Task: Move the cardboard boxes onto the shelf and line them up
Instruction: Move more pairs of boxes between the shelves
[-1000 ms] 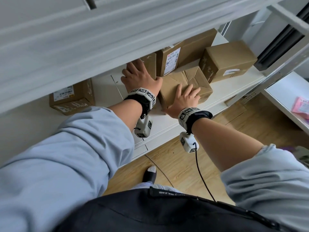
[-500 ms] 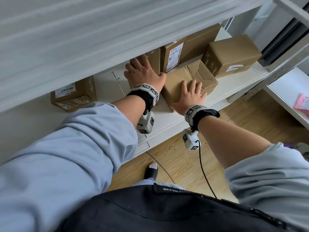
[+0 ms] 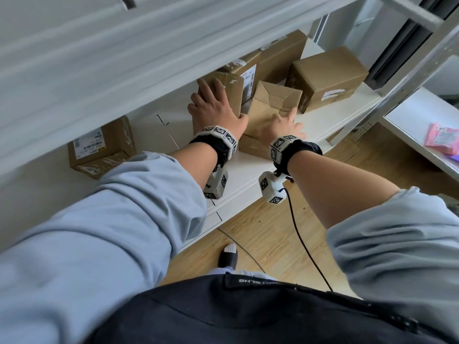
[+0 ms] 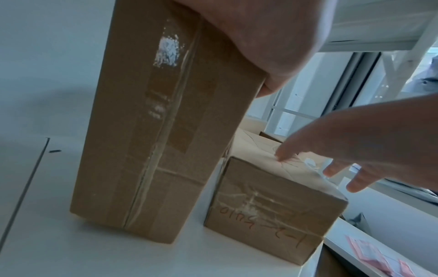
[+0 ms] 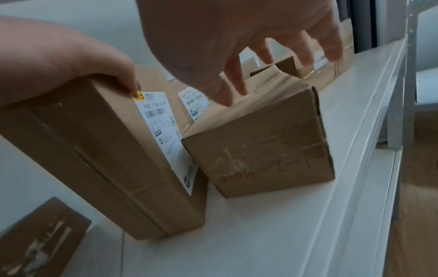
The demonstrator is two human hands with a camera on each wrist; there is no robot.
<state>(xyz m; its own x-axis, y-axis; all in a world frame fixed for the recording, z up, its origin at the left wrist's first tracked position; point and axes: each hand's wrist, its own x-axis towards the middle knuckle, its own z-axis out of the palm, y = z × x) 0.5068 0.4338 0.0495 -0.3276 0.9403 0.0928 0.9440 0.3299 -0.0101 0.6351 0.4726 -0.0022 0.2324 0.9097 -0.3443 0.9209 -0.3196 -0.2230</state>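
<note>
Our left hand point(image 3: 214, 109) grips the tall box point(image 4: 151, 131) — our right hand point(image 3: 283, 125), fingers spread, touches the small box point(image 5: 260, 142); fingertips hidden.

White shelf point(image 3: 250, 175) carries five cardboard boxes point(image 3: 325, 75).

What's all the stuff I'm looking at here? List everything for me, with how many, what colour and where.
Cardboard boxes: five, brown, on the white shelf: a tall upright box, a creased box beside it, a labelled box behind, a cube-like box to the right, a low box far left.
Pink packet: one, on the neighbouring shelf at right.
Floor: wood-look, tan, below the shelf.
Black cable: one, hanging from the right wrist.
Shoe: one, black with a white toe, on the floor.
Left hand: grips the tall upright box's top.
Right hand: fingers spread, touching the creased box's top.
</note>
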